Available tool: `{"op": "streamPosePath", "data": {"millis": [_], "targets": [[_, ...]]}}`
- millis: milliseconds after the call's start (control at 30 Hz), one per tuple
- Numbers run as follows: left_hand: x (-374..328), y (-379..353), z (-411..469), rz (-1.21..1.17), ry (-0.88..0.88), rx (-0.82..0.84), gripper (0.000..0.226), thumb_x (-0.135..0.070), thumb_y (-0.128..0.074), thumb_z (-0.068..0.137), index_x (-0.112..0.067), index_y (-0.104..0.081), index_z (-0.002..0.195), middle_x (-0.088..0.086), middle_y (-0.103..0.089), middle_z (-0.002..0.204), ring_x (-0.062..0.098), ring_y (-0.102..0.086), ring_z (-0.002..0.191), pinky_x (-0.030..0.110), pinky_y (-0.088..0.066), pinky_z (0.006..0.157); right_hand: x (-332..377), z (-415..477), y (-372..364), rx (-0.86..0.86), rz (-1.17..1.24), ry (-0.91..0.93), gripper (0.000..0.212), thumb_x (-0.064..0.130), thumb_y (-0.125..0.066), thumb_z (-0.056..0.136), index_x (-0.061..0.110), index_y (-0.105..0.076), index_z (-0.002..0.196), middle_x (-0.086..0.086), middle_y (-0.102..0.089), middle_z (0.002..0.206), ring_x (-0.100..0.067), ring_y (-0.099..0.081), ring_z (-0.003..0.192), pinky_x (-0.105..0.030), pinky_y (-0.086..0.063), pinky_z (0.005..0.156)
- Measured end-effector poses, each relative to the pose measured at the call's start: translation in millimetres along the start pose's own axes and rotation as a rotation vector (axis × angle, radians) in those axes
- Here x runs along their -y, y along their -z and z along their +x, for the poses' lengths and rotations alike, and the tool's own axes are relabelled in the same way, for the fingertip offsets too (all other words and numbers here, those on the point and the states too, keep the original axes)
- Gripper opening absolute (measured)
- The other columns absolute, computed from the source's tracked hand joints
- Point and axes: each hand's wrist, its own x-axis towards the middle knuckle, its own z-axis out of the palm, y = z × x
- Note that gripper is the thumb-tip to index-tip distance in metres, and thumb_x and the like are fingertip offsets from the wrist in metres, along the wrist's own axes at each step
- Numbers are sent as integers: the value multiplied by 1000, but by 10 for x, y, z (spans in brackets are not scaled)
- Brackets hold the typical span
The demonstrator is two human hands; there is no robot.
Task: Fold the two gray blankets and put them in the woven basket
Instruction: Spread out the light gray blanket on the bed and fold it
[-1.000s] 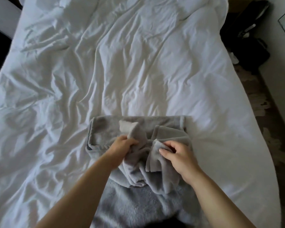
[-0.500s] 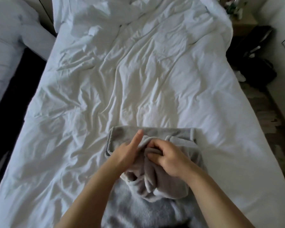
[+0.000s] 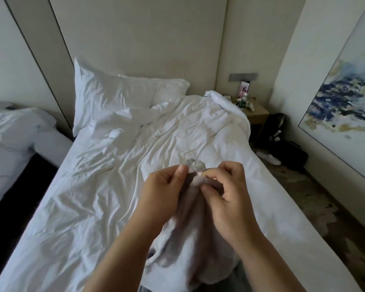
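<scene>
A gray blanket (image 3: 190, 245) hangs bunched from both my hands, lifted above the near end of the bed. My left hand (image 3: 162, 194) pinches its top edge between thumb and fingers. Right beside it, my right hand (image 3: 228, 194) grips the same edge, so the two hands are almost touching. A darker gray patch at the bottom edge (image 3: 144, 288) may be the second blanket; I cannot tell. No woven basket is in view.
The bed (image 3: 93, 197) has a rumpled white duvet and a pillow (image 3: 122, 95) at the headboard. A second bed (image 3: 11, 140) stands to the left. On the right are a nightstand (image 3: 257, 112), dark bags (image 3: 287, 148) on the floor and a framed painting (image 3: 346, 98).
Both hands have lifted the gray blanket off the bed and drawn together at its top edge. The view has tilted up, now showing the headboard, pillow and walls.
</scene>
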Motion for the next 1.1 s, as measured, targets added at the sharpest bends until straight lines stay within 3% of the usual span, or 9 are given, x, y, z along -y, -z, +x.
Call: {"op": "streamPosePath", "data": {"millis": [100, 200, 267, 367, 433, 600, 800, 967, 1100], "targets": [[-49, -57, 0, 65, 11, -145, 40, -34, -46, 97, -9, -71, 78, 0, -65, 63, 13, -55, 58, 25, -44, 58, 86, 68, 165, 29, 70, -50, 20, 17, -56, 84, 37, -60, 82, 14, -60, 84, 3, -59, 82, -4, -41, 73], [-67, -85, -63, -150, 172, -127, 44, -39, -44, 98, -11, -72, 79, 13, -73, 75, 30, -69, 75, 38, -54, 71, 143, 30, 255, 217, 544, -244, 18, 15, -54, 82, 29, -65, 82, 11, -64, 76, 0, -60, 75, -12, -46, 69], [-101, -108, -114, -349, 281, -68, 45, -39, -45, 98, -10, -71, 76, 13, -72, 73, 27, -70, 73, 36, -56, 66, 187, -14, 247, 340, 741, -343, 22, 9, -54, 82, 26, -67, 80, 8, -66, 77, -3, -62, 78, -15, -47, 69], [-151, -185, -200, -557, 337, 60, 34, -29, -57, 93, 3, -56, 83, 18, -55, 73, 27, -53, 66, 31, -43, 58, 222, -69, 167, 353, 588, -407, 28, 4, -51, 86, 23, -71, 82, 3, -73, 90, -7, -67, 92, -18, -49, 79], [-127, -231, -241, -483, 302, 101, 31, -25, -60, 89, 5, -56, 88, 20, -57, 80, 31, -54, 71, 36, -44, 62, 226, -95, 130, 244, 523, -459, 35, -3, -46, 89, 20, -72, 81, 2, -75, 93, -10, -68, 96, -19, -50, 82], [-146, -169, -305, -359, 175, 142, 27, -49, -64, 84, -27, -70, 99, 7, -74, 93, 21, -72, 87, 32, -53, 71, 272, -139, 143, 201, 464, -479, 24, 12, -51, 82, 18, -71, 94, -1, -75, 97, -13, -68, 100, -31, -51, 90], [-205, -80, -326, -194, 26, 19, 14, -34, -61, 90, -29, -72, 84, 4, -74, 74, 22, -72, 70, 36, -55, 67, 341, -190, 140, 278, 176, -303, 28, 16, -67, 80, 34, -67, 101, 14, -62, 74, 2, -58, 71, -11, -45, 67], [-267, -24, -267, 150, -91, -214, 22, -38, -60, 88, -35, -70, 69, -17, -70, 74, -5, -64, 72, 12, -46, 65, 347, -141, 185, 214, -91, -230, 16, 17, -59, 92, 26, -72, 90, 8, -67, 89, 1, -61, 89, -9, -44, 77], [-298, -13, -259, -98, -22, -99, 25, -36, -54, 93, -27, -72, 77, -3, -73, 75, 14, -70, 75, 40, -57, 75, 441, -156, 186, 183, 228, -278, 17, 24, -56, 92, 31, -71, 87, 8, -71, 89, -1, -66, 88, -11, -45, 77]]}}
